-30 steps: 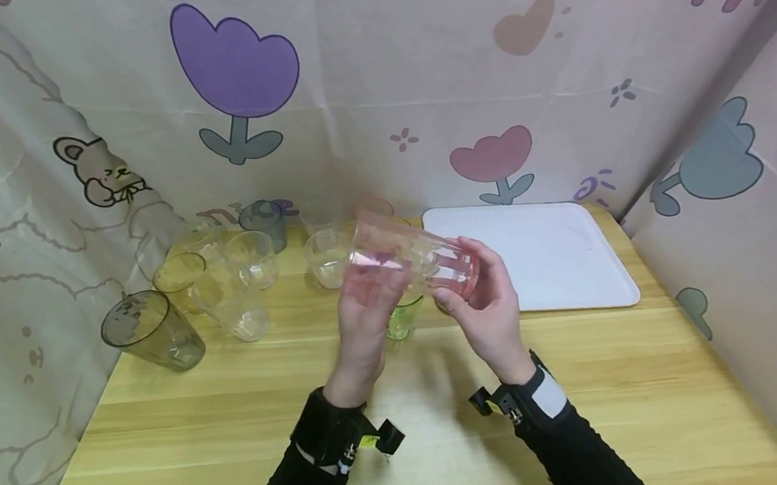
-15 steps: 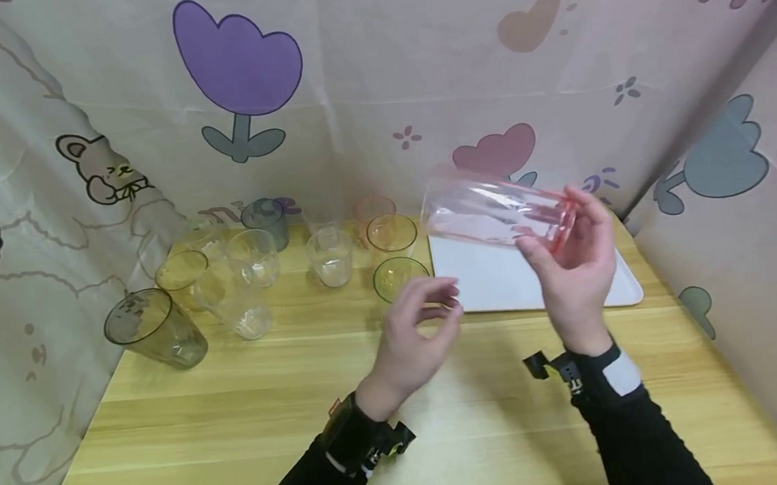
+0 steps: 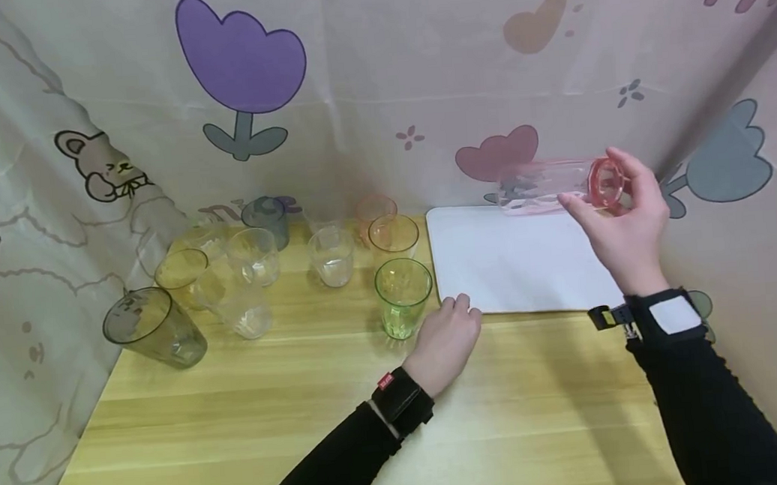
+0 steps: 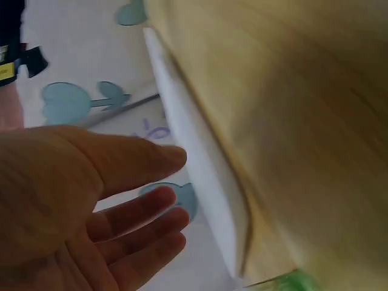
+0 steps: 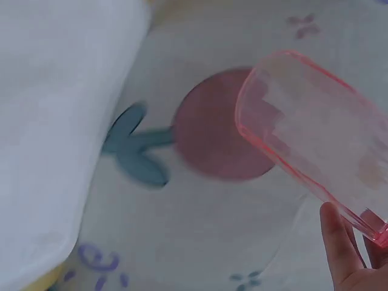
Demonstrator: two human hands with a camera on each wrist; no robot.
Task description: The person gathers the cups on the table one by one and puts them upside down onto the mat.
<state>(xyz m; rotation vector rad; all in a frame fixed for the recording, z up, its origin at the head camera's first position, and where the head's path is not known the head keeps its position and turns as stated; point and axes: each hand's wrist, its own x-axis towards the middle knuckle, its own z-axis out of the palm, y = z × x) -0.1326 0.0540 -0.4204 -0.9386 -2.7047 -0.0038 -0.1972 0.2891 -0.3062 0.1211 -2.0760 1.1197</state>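
Observation:
My right hand grips a pink tumbler around its base. The glass lies on its side in the air over the back of the white tray, mouth pointing left. In the right wrist view, thumb and fingers hold the base end of the tumbler. My left hand is low by the tray's front left corner, just right of a green glass. Seen from the left wrist, the hand holds nothing; its fingers are loosely bent beside the tray's edge.
Behind the green glass stand an amber-rimmed glass, a pinkish glass and a clear glass. Several more cluster at left, including a blue-grey glass, a yellow glass and a tilted dark grey glass. A patterned curtain borders the table.
Both hands held the pink tumbler at first; the left let go and moved down and right to the tray's corner. The right hand carried the tumbler right, turning it nearly level.

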